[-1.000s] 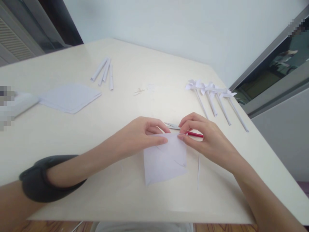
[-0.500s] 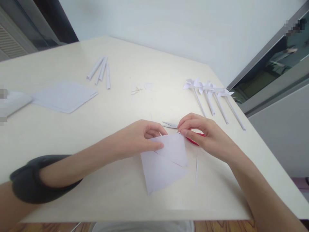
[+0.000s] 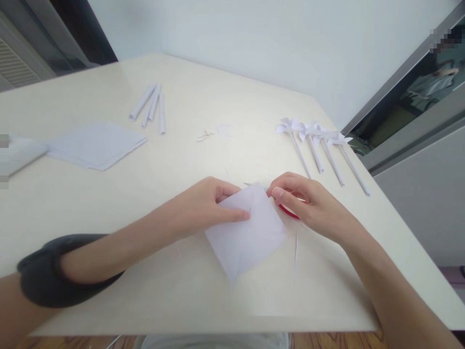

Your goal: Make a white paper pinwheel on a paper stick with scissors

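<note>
Paper square (image 3: pixel 247 232), folded with a flap half a second ago, now lies turned diamond-wise and flatter between the hands, left hand (image 3: pixel 203 206) pinching its near-centre, right hand (image 3: pixel 308 203) gripping its far edge above red-handled scissors (image 3: pixel 288 211)

Both forearms were bare from the elbows down to the wrists, with no watch, ring or bracelet to be seen on either one. The left hand (image 3: pixel 203 206) sat near the middle of the frame, and the right hand (image 3: pixel 308 206) lay just right of centre. At the lower left of the frame a dark grey, smooth, rounded sleeve (image 3: pixel 54 271) wrapped the left arm near the elbow, its edge forming a thick rolled band.
</note>
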A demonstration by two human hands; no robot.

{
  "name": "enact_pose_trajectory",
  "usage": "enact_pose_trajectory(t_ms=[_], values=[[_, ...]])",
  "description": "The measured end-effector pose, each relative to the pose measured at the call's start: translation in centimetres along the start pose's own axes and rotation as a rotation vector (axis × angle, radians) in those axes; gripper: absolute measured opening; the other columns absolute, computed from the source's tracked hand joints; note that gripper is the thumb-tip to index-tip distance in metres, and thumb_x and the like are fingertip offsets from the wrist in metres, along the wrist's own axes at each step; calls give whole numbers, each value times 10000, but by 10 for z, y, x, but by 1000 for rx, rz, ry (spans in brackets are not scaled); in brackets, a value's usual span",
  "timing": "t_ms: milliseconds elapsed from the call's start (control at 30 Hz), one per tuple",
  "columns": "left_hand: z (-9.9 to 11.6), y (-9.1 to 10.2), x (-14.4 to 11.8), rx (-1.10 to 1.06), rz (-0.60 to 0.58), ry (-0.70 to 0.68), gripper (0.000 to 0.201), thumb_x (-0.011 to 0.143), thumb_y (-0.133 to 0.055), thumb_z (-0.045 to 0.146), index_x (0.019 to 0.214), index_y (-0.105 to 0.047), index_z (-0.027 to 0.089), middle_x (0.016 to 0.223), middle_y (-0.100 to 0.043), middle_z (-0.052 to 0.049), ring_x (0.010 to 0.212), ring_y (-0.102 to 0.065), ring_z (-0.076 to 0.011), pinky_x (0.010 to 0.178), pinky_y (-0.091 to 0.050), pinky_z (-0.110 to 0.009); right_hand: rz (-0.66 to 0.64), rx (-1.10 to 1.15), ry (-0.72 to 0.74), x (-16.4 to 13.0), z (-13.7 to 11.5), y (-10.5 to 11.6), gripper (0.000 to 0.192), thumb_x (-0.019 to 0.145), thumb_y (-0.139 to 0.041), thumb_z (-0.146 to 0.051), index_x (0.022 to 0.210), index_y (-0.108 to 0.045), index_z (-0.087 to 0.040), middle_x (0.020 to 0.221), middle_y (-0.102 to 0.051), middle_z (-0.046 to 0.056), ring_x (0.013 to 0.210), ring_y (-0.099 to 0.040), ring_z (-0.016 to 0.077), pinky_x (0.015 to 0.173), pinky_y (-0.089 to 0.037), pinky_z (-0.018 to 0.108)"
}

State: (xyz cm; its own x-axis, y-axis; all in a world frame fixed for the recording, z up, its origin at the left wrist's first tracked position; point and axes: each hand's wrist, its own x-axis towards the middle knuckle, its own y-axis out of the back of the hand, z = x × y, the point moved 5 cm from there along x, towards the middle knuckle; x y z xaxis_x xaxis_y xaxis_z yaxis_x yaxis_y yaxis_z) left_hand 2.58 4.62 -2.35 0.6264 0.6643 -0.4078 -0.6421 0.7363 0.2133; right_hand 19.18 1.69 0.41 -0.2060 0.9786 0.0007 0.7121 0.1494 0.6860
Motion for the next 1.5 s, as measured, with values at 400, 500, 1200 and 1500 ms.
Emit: enact_pose_trajectory(t_ms=[400, 500, 1200, 1500], values=[[3, 5, -3, -242, 197, 32, 135, 675, -688, 251, 810, -692, 246, 788, -730, 29, 738, -682, -199, 587, -506, -232, 2, -1, -53, -2, 8, 1, 173, 847, -548, -313, 717, -545, -198, 899, -595, 9, 760, -565, 130, 679, -488, 284], [3, 4, -4, -250, 194, 38, 113, 677, -690, 270, 787, -688, 243, 782, -731, 32, 764, -682, -198, 612, -506, -228, 39, 9, -19, -1, 6, 5, 173, 848, -551, -288, 704, -551, -192, 890, -585, 5, 749, -559, 116, 678, -482, 266], [-3, 2, -2, -319, 193, -117, 275, 711, -606, 156, 930, -702, 291, 909, -737, 34, 864, -683, -212, 659, -528, -225, 94, 423, -40, 2, 8, 11, 184, 859, -569, -301, 752, -637, -168, 825, -606, 4, 748, -556, 98, 652, -436, 199], [4, 2, -4, -295, 230, -50, 225, 699, -652, 218, 911, -706, 268, 897, -742, 21, 871, -681, -221, 659, -532, -236, 116, 251, -17, 2, 10, 13, 179, 883, -518, -274, 782, -642, -194, 914, -620, 7, 832, -577, 128, 708, -448, 243]])
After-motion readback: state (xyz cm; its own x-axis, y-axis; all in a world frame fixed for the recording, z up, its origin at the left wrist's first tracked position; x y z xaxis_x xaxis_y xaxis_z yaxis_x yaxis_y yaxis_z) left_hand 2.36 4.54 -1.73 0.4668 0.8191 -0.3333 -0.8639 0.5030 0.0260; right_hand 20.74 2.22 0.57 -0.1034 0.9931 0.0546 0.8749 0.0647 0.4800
